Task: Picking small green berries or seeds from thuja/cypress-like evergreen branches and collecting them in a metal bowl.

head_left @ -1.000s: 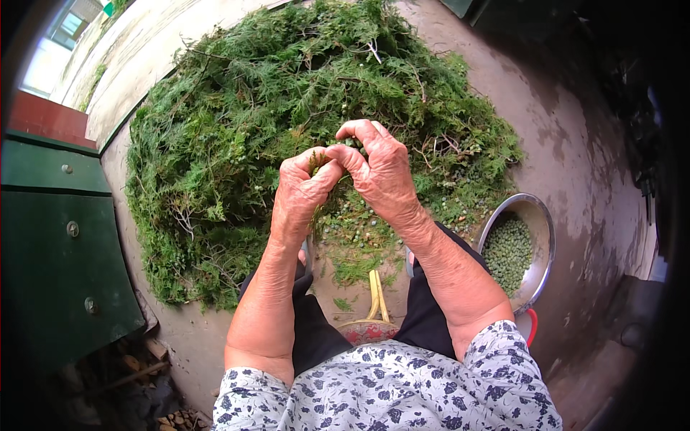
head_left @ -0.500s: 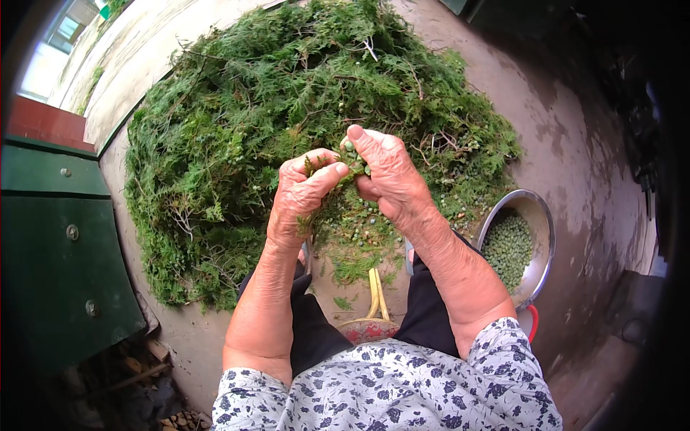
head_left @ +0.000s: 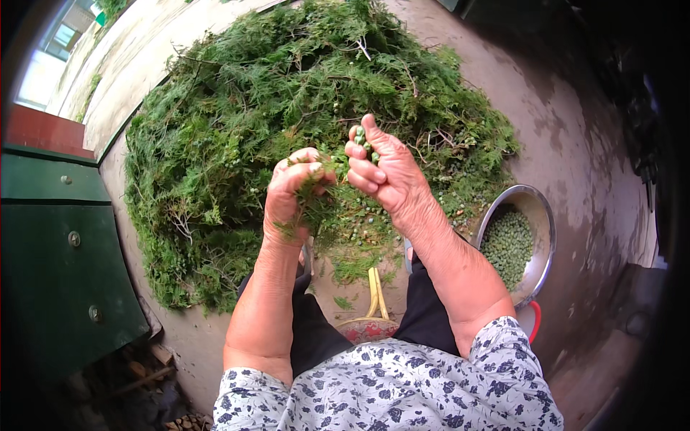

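Note:
My left hand [head_left: 286, 192] is closed round a green conifer sprig [head_left: 310, 205], whose feathery leaves hang down beside the wrist. Just to its right and a little apart, my right hand [head_left: 388, 169] curls its fingers round several small green cones [head_left: 361, 135], which show between thumb and fingers. Both hands are raised in front of a large pile of cut conifer branches [head_left: 237, 136]. To the right of my right forearm stands a metal basin [head_left: 540, 269] holding many picked green cones [head_left: 507, 248].
Loose cones and leaf bits [head_left: 363, 226] lie on the ground between my feet and the pile. A small seat with yellow legs [head_left: 374, 291] is under me. Green metal doors [head_left: 50, 266] stand at the left, with wood scraps [head_left: 136, 370] below. A red-rimmed container [head_left: 535, 321] sits beside the basin.
My hands have drawn apart from where they met. The left hand has moved slightly left with the sprig, and the right hand now shows the cones held in its curled fingers.

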Demonstrator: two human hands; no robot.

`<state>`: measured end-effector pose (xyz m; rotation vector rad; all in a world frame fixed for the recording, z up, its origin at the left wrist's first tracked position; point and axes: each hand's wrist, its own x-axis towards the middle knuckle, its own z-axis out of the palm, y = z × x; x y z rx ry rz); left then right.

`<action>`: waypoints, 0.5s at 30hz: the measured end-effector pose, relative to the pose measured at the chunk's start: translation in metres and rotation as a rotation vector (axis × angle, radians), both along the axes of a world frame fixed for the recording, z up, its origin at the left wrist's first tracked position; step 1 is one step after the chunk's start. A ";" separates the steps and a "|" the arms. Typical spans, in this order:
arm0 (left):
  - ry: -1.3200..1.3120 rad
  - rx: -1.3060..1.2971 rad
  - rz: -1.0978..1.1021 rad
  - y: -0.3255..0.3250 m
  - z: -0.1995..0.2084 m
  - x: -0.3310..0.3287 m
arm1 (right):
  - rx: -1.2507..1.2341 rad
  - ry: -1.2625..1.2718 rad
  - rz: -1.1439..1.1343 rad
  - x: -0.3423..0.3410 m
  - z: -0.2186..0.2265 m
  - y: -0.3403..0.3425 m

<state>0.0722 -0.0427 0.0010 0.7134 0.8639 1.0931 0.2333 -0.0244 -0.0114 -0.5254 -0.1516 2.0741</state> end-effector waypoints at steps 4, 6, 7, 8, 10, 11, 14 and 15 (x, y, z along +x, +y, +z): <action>-0.414 0.057 0.008 0.007 -0.001 -0.006 | 0.155 0.067 -0.104 0.003 0.005 0.005; -0.555 0.098 0.032 0.009 0.001 -0.013 | 0.071 -0.005 -0.152 0.006 0.018 0.005; -0.551 0.100 0.035 0.010 0.000 -0.018 | 0.050 -0.074 -0.188 0.005 0.021 0.004; -0.605 0.136 0.028 0.012 -0.002 -0.024 | 0.051 -0.070 -0.184 0.006 0.021 0.004; -0.706 0.198 0.000 0.017 -0.006 -0.032 | 0.127 -0.085 -0.150 0.009 0.019 0.005; -0.707 0.197 0.000 0.018 -0.007 -0.033 | 0.126 -0.087 -0.151 0.010 0.015 0.005; -0.671 0.250 0.012 0.019 -0.003 -0.038 | 0.123 0.007 -0.024 0.005 0.003 0.003; -0.668 0.251 0.015 0.018 -0.002 -0.039 | 0.102 -0.051 -0.016 0.001 0.002 0.000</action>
